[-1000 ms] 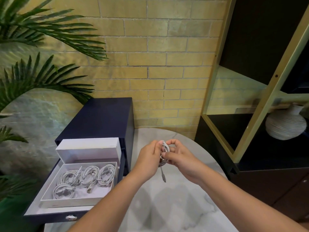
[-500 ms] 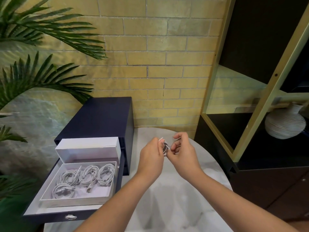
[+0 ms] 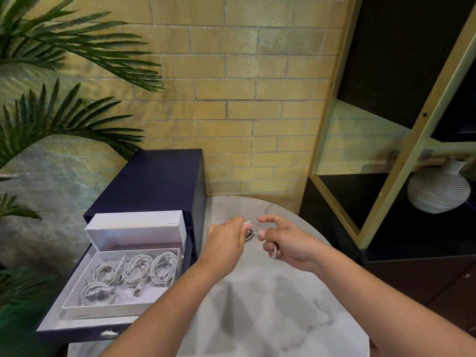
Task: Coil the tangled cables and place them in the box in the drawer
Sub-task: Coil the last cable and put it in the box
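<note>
While both hands hover above the marble table (image 3: 270,305), the small white cable (image 3: 249,231) sits between them, mostly hidden behind the left hand (image 3: 226,242), whose fingers curl round its coil. The right hand (image 3: 291,244) pinches a short strand of it at the fingertips, with the index finger lifted clear. To the left, well apart from the hands, the drawer (image 3: 64,328) of a dark blue cabinet (image 3: 154,181) stands open. Its white box (image 3: 103,311) holds 4 coiled cables (image 3: 134,271), and the box lid (image 3: 136,228) stands just behind.
</note>
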Available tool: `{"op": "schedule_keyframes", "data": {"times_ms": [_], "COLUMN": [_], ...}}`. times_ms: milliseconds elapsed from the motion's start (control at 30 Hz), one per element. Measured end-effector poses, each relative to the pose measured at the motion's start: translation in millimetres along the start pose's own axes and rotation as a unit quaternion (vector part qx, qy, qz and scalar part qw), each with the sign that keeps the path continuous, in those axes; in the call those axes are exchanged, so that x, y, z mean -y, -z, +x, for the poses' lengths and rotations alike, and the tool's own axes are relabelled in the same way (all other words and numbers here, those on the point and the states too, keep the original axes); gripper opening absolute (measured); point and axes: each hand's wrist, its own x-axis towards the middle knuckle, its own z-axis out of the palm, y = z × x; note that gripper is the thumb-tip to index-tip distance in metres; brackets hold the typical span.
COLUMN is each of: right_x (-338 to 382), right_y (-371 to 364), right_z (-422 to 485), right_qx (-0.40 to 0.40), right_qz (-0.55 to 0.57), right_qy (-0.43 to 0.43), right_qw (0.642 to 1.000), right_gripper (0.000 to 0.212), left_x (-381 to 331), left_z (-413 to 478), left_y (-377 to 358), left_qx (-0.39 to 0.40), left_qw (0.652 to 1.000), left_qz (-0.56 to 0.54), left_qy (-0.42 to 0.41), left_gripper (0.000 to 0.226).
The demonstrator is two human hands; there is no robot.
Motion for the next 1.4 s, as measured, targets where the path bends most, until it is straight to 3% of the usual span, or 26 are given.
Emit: {"op": "schedule_keyframes", "data": {"times_ms": [100, 167, 233, 333, 367, 400, 533, 567, 667, 833, 900, 1033, 1100, 1167, 1400], "right_x": [3, 2, -1, -10, -13, -14, -21, -22, -22, -18, -18, -19, -22, -23, -23], "right_y": [7, 11, 13, 10, 9, 7, -9, -14, -23, -19, -19, -20, -22, -25, -30], "right_z": [-1, 4, 8, 12, 13, 14, 19, 19, 16, 20, 19, 15, 13, 12, 11], "right_qx": [-0.003, -0.051, -0.097, -0.177, -0.199, -0.216, -0.2, -0.192, -0.162, -0.172, -0.182, -0.188, -0.17, -0.143, -0.113], "right_qz": [-0.195, -0.384, -0.496, -0.557, -0.546, -0.515, -0.255, -0.197, -0.112, -0.115, -0.119, -0.094, -0.063, -0.039, -0.012], "right_qy": [0.039, 0.1, 0.167, 0.302, 0.329, 0.338, 0.256, 0.236, 0.203, 0.155, 0.162, 0.206, 0.218, 0.226, 0.223], "right_qw": [0.98, 0.917, 0.847, 0.753, 0.744, 0.758, 0.911, 0.932, 0.959, 0.966, 0.963, 0.956, 0.959, 0.963, 0.968], "right_gripper": [0.022, 0.014, 0.009, 0.009, 0.009, 0.009, 0.012, 0.013, 0.015, 0.014, 0.012, 0.01, 0.011, 0.013, 0.019], "left_x": [8, 8, 4, -6, -10, -13, -25, -27, -33, -29, -23, 2, 9, 10, 11], "left_z": [-2, -3, -3, 1, 2, 3, 7, 7, 7, 5, 5, 2, 0, -2, -1], "left_y": [-1, -1, -1, 1, 2, 2, 4, 4, 9, 4, -1, -11, -11, -10, -8], "left_qx": [0.037, 0.042, 0.046, 0.043, 0.042, 0.037, 0.007, 0.003, -0.004, 0.012, 0.024, 0.028, 0.016, 0.013, -0.006], "left_qw": [0.997, 0.99, 0.972, 0.897, 0.87, 0.844, 0.754, 0.741, 0.705, 0.658, 0.686, 0.893, 0.933, 0.927, 0.828], "left_qz": [-0.064, -0.125, -0.202, -0.378, -0.424, -0.465, -0.585, -0.604, -0.655, -0.707, -0.682, -0.406, -0.322, -0.324, -0.513], "left_qy": [0.012, 0.054, 0.115, 0.227, 0.25, 0.265, 0.297, 0.293, 0.271, 0.259, 0.252, 0.189, 0.159, 0.187, 0.226], "left_gripper": [0.034, 0.036, 0.036, 0.033, 0.031, 0.031, 0.033, 0.032, 0.029, 0.027, 0.025, 0.032, 0.03, 0.028, 0.017]}}
